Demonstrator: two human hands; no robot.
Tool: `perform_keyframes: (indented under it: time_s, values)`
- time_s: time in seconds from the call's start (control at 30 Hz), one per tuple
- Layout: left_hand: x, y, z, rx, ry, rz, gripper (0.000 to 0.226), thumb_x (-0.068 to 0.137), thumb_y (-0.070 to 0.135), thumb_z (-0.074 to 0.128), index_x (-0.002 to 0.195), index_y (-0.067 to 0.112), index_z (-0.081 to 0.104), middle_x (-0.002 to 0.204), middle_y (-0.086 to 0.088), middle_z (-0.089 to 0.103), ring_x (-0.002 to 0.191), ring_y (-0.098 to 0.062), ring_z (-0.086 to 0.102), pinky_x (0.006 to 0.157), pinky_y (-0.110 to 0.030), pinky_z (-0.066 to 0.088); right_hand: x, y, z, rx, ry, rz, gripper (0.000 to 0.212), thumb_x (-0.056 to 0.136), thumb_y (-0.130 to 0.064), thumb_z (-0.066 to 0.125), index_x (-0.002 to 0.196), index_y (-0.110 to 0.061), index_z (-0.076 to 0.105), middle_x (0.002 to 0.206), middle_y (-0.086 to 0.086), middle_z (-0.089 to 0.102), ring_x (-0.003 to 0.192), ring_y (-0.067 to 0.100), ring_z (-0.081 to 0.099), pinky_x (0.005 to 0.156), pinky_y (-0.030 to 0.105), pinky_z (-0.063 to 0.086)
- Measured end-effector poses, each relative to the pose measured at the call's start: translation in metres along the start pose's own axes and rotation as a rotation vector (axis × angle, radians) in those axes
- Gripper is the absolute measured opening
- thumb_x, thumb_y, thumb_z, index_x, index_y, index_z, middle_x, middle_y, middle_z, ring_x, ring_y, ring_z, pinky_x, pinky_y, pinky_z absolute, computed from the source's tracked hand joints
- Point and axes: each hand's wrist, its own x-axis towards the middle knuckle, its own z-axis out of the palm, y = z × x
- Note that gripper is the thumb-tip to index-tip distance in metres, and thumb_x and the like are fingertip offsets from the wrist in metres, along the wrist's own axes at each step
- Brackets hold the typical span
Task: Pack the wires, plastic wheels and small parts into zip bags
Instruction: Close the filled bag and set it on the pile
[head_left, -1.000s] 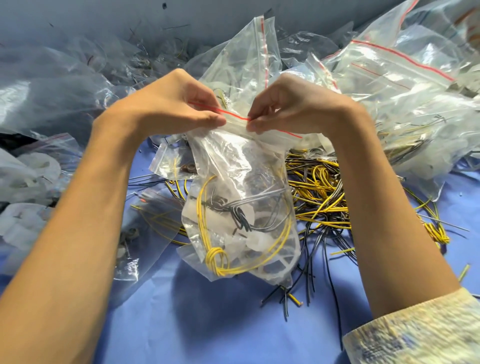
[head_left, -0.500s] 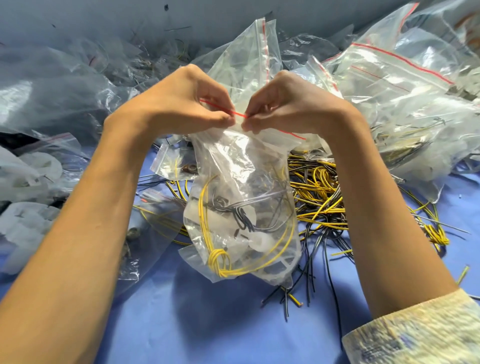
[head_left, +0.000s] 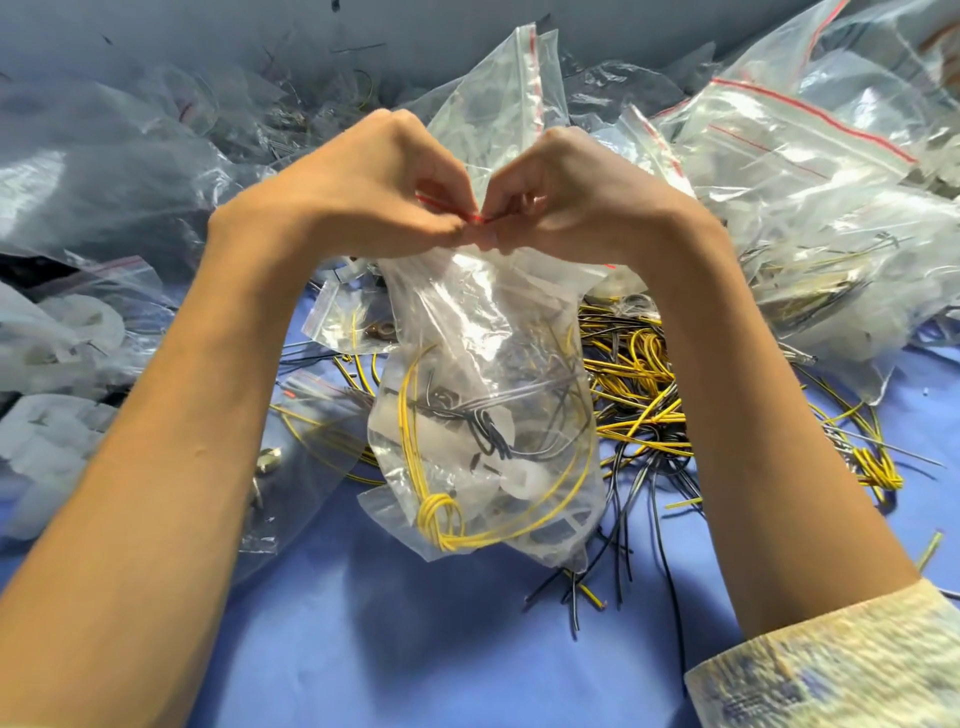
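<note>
Starting closest to you: straight below the grip, the zip bag (head_left: 483, 395) hangs free over the blue cover (head_left: 415, 639). It's loaded with a knotted yellow wire (head_left: 441, 514), some dark wires (head_left: 488, 436) and white plastic parts (head_left: 524, 480). Filling looks done on this 1, so I'd say you're on the sealing step.

At the grip itself, your left hand (head_left: 363, 187) and right hand (head_left: 571, 197) are both pinching the red zip strip (head_left: 470, 215), thumb against fingers. The 2 pinches are practically touching in the middle.

That's the change. 1 second ago a clear stretch of red strip showed between your hands, half a second ago it was shorter, and now only a sliver peeks out. Reads to me like you've pressed the seal inward from both ends and you're on the last bit. Can't tell if the track is clicked shut all the way, because your fingers cover it. The contents and the way the bag hangs look about the same as before.

Just right of and under the grip, the loose wires (head_left: 639, 374) sit in a heap, so there's plenty left to pack. Beyond the grip an empty bag (head_left: 511, 88) sticks up, and further right the filled bags (head_left: 810, 208) are piled.
</note>
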Motion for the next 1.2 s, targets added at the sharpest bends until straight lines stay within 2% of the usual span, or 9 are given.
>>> perform_keyframes:
  time_s: [0.13,0.33,0.4,0.47,0.53,0.77,0.9,1.0,1.2]
  values:
    - [0.002,0.002,-0.003,0.005,0.082,0.051,0.007,0.082,0.014,0.070,0.087,0.015,0.075,0.078,-0.011,0.071,0.071,-0.015,0.062,0.071,-0.032,0.053,-0.001,0.003,-0.006,-0.030,0.076,0.018,0.007,0.084,-0.019,0.069,0.087,-0.017,0.075,0.066,-0.011,0.062,0.054,-0.014,0.050,0.055,0.004,0.037]
    - [0.000,0.005,-0.003,-0.002,0.055,0.042,0.008,0.082,0.010,0.070,0.088,0.012,0.074,0.080,-0.009,0.071,0.078,-0.020,0.066,0.075,-0.033,0.053,-0.003,0.001,-0.008,0.005,0.034,0.035,0.007,0.084,-0.017,0.070,0.089,-0.016,0.075,0.070,-0.006,0.066,0.053,-0.013,0.051,0.053,0.003,0.037]
    - [-0.002,0.002,-0.006,-0.058,0.008,0.027,0.005,0.084,0.010,0.069,0.083,0.015,0.072,0.074,-0.002,0.070,0.070,-0.011,0.061,0.075,-0.030,0.051,-0.005,-0.001,-0.009,0.049,0.008,0.024,0.008,0.085,-0.014,0.068,0.090,-0.019,0.073,0.069,-0.008,0.065,0.054,-0.012,0.051,0.054,0.003,0.037]
    - [-0.003,-0.004,-0.009,-0.102,0.009,0.011,0.014,0.084,0.011,0.070,0.077,0.023,0.068,0.061,0.014,0.064,0.060,0.003,0.052,0.064,-0.015,0.044,-0.006,-0.001,-0.010,0.086,0.019,0.015,0.009,0.086,-0.015,0.067,0.089,-0.023,0.071,0.068,-0.011,0.063,0.053,-0.012,0.051,0.053,0.003,0.035]
    - [-0.004,-0.008,-0.013,-0.143,0.020,-0.014,0.019,0.084,0.012,0.070,0.074,0.028,0.065,0.056,0.019,0.062,0.057,0.005,0.051,0.058,-0.009,0.039,-0.006,0.001,-0.013,0.095,0.046,0.016,0.006,0.086,-0.018,0.068,0.089,-0.023,0.071,0.068,-0.012,0.063,0.054,-0.012,0.051,0.054,0.003,0.035]
    - [-0.006,-0.016,-0.011,-0.193,-0.006,-0.058,0.019,0.086,0.012,0.068,0.073,0.026,0.065,0.068,0.006,0.067,0.071,-0.012,0.055,0.074,-0.032,0.042,-0.011,0.010,-0.011,0.098,-0.015,0.083,0.007,0.087,-0.021,0.067,0.093,-0.021,0.070,0.068,-0.013,0.063,0.053,-0.012,0.053,0.052,0.002,0.036]
    - [-0.011,-0.025,-0.016,-0.200,0.016,-0.089,0.018,0.086,0.015,0.069,0.071,0.025,0.065,0.066,0.005,0.066,0.066,-0.008,0.052,0.064,-0.025,0.040,-0.012,0.013,-0.014,0.062,-0.059,0.088,0.008,0.089,-0.027,0.065,0.082,-0.026,0.068,0.065,-0.009,0.060,0.049,-0.003,0.046,0.046,0.008,0.032]
    - [-0.014,-0.034,-0.020,-0.188,0.036,-0.119,0.016,0.085,0.021,0.070,0.070,0.025,0.066,0.058,0.016,0.063,0.057,0.001,0.047,0.055,-0.015,0.036,-0.012,0.016,-0.015,0.047,-0.097,0.092,0.013,0.089,-0.030,0.062,0.078,-0.027,0.068,0.065,-0.009,0.059,0.056,0.003,0.043,0.048,0.013,0.032]
    - [-0.018,-0.045,-0.023,-0.255,0.066,-0.124,0.012,0.078,0.030,0.069,0.069,0.023,0.066,0.055,0.011,0.060,0.055,0.000,0.048,0.053,-0.010,0.035,-0.014,0.024,-0.020,0.054,-0.120,0.118,0.014,0.087,-0.036,0.064,0.073,-0.034,0.068,0.061,-0.012,0.059,0.063,0.010,0.047,0.057,0.028,0.034]
